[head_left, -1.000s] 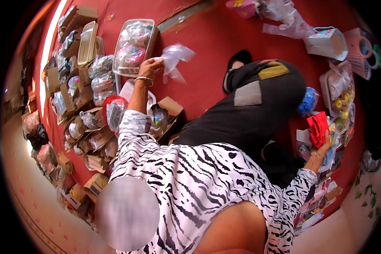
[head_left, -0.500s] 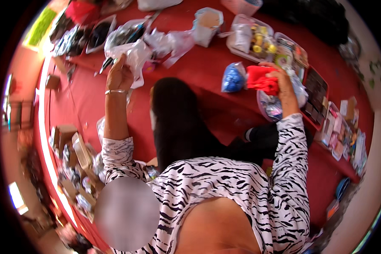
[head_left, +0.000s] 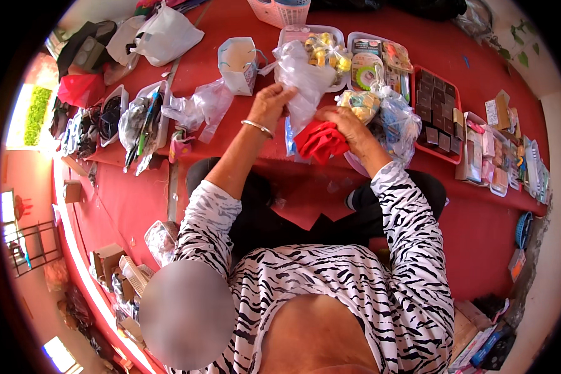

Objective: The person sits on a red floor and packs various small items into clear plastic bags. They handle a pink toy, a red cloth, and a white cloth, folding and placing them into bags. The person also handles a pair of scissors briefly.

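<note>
Change: both hands have come together since a moment ago — earlier spread well apart.
Left hand (head_left: 269,103): fingers pinched on the clear plastic bag (head_left: 302,78).
Right hand (head_left: 346,121): closed on the red cloth (head_left: 321,140), just below the bag.
Surface: red table (head_left: 230,143).
Meaning: cloth and bag now meet — likely bagging.

A red-covered surface (head_left: 230,134) crowded with goods: clear plastic bags (head_left: 201,106), a small white paper bag (head_left: 237,63), a white tray of yellow trinkets (head_left: 323,47), a red tray of dark brown squares (head_left: 436,112), and a white plastic bag (head_left: 162,36) at the far edge.
</note>
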The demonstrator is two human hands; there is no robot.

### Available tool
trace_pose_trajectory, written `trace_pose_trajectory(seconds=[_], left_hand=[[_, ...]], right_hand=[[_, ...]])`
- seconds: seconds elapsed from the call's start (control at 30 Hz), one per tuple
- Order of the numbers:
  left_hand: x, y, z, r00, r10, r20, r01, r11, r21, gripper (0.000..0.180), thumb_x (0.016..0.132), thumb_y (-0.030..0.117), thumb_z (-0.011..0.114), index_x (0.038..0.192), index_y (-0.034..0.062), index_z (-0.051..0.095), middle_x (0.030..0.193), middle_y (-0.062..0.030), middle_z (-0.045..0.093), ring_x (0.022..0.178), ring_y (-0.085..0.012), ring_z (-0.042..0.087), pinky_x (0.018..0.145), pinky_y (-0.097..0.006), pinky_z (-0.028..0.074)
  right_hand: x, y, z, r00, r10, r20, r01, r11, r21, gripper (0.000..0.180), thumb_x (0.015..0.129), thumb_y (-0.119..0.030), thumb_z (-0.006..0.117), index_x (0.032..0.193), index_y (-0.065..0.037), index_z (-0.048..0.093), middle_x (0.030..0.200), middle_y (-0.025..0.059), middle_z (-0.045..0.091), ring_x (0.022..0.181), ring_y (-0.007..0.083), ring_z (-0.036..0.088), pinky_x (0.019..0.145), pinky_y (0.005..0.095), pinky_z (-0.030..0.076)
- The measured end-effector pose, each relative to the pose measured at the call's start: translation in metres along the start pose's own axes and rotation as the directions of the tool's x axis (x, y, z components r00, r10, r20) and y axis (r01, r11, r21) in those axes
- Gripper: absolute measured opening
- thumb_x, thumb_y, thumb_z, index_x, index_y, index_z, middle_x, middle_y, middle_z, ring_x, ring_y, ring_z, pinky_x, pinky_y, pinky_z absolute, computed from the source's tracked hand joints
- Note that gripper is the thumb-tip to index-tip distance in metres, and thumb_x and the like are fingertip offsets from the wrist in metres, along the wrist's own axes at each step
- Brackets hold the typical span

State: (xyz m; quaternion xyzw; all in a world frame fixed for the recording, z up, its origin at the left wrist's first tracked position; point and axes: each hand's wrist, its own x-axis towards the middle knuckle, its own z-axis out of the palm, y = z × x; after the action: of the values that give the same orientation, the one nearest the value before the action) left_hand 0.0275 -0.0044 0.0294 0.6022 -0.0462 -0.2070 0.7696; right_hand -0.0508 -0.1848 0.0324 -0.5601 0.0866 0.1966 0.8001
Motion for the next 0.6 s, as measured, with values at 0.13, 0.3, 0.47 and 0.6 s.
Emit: trace_pose_trajectory(seconds=[0.13, 0.3, 0.47, 0.6], left_hand=[[0.006, 0.018, -0.022, 0.999, -0.05, -0.013, 0.048, 0.992, -0.113, 0.014, 0.081, 0.02, 0.065, 0.074, 0.0087, 0.059, 0.059, 0.0031, 0.05, 0.048, -0.0068, 0.044, 0.046, -0.019, 0.035], [0.004, 0.03, -0.034, 0.995, 0.006, -0.102, -0.03, 0.971, -0.235, 0.016, 0.079, 0.018, 0.066, 0.071, 0.0089, 0.056, 0.06, 0.0026, 0.049, 0.051, -0.0072, 0.045, 0.047, -0.02, 0.035], [-0.004, 0.035, -0.05, 0.994, 0.041, -0.1, -0.056, 0.987, -0.148, 0.016, 0.083, 0.018, 0.062, 0.073, 0.0097, 0.053, 0.068, 0.0019, 0.051, 0.058, -0.0073, 0.047, 0.052, -0.02, 0.037], [-0.007, 0.039, -0.054, 0.982, 0.14, -0.125, -0.154, 0.981, -0.116, 0.02, 0.086, 0.025, 0.056, 0.077, 0.0082, 0.053, 0.074, -0.0006, 0.053, 0.066, -0.0114, 0.05, 0.06, -0.025, 0.041]], right_hand=[[-0.004, -0.018, -0.019, 0.993, -0.114, -0.042, 0.118, 0.989, 0.09, 0.011, 0.081, -0.017, 0.059, 0.082, -0.006, 0.062, 0.074, 0.0015, 0.062, 0.065, 0.008, 0.058, 0.062, 0.0208, 0.045], [-0.017, -0.047, -0.005, 0.965, -0.247, -0.093, 0.251, 0.967, 0.037, 0.01, 0.08, -0.016, 0.061, 0.082, -0.006, 0.062, 0.072, -0.0002, 0.062, 0.062, 0.0052, 0.056, 0.059, 0.0187, 0.044], [-0.025, -0.057, -0.01, 0.931, -0.314, -0.189, 0.346, 0.921, 0.177, 0.007, 0.081, -0.01, 0.06, 0.084, -0.005, 0.061, 0.076, 0.0012, 0.062, 0.065, 0.0075, 0.058, 0.06, 0.0205, 0.046], [-0.031, -0.063, -0.009, 0.919, -0.277, -0.281, 0.356, 0.889, 0.288, 0.008, 0.081, -0.008, 0.059, 0.088, -0.004, 0.059, 0.078, 0.0031, 0.061, 0.069, 0.0111, 0.06, 0.063, 0.0224, 0.049]])
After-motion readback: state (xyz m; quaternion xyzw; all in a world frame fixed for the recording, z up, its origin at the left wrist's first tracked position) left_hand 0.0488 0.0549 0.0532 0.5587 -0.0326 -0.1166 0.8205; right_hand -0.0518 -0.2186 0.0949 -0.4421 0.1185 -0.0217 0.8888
